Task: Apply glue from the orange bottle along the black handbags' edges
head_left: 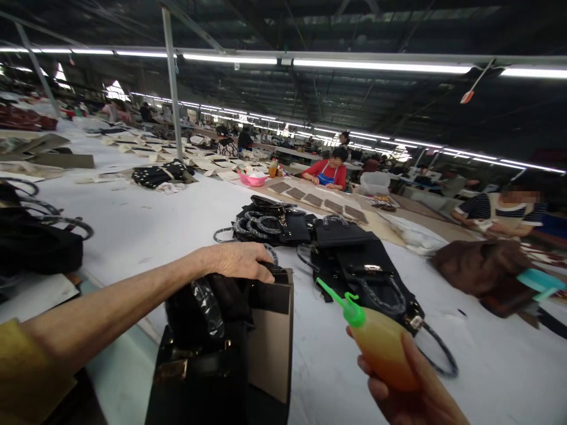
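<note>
Orange liquid (pixel 394 370) | inside green-spouted bottle (pixel 381 336) | held by right hand (pixel 423 398)

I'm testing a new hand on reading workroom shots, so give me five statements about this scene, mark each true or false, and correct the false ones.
1. The right hand holds a squeeze bottle. True.
2. The bottle's cap is blue. False: it is green.
3. The left hand is at the top of the nearest black bag. True.
4. The person in the red top wears a yellow apron. False: the apron is blue.
5. More black bags lie on the white table beyond the nearest one. True.
</note>
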A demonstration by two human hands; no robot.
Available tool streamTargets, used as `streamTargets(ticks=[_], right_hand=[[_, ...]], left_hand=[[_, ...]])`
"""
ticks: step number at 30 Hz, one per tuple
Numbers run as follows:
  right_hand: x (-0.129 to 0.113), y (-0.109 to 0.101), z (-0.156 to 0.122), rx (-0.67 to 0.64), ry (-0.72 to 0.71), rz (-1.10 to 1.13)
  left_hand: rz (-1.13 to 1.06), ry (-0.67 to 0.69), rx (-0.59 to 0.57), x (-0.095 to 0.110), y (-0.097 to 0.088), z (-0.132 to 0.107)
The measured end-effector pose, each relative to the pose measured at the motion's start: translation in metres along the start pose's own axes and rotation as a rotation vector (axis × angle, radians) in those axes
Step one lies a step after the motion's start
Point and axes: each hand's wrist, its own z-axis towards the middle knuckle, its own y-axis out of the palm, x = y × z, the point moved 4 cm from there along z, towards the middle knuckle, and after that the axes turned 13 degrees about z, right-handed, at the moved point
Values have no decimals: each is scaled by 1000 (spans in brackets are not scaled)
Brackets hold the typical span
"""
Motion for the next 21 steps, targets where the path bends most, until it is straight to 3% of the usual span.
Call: streamTargets(ticks=[4, 10, 14, 21], right_hand=[[-25, 0, -1, -25, -330, -348], [-34, 14, 4, -190, -455, -774], [-27, 31, 0, -130, -545, -879], [-22, 50, -4, -109, -677, -925]], left_hand=[[30, -61, -164, -9, 11, 3], [81, -34, -267, -12, 17, 17], [160, 0, -361, -13, 20, 24], [177, 17, -388, -17, 21, 24]])
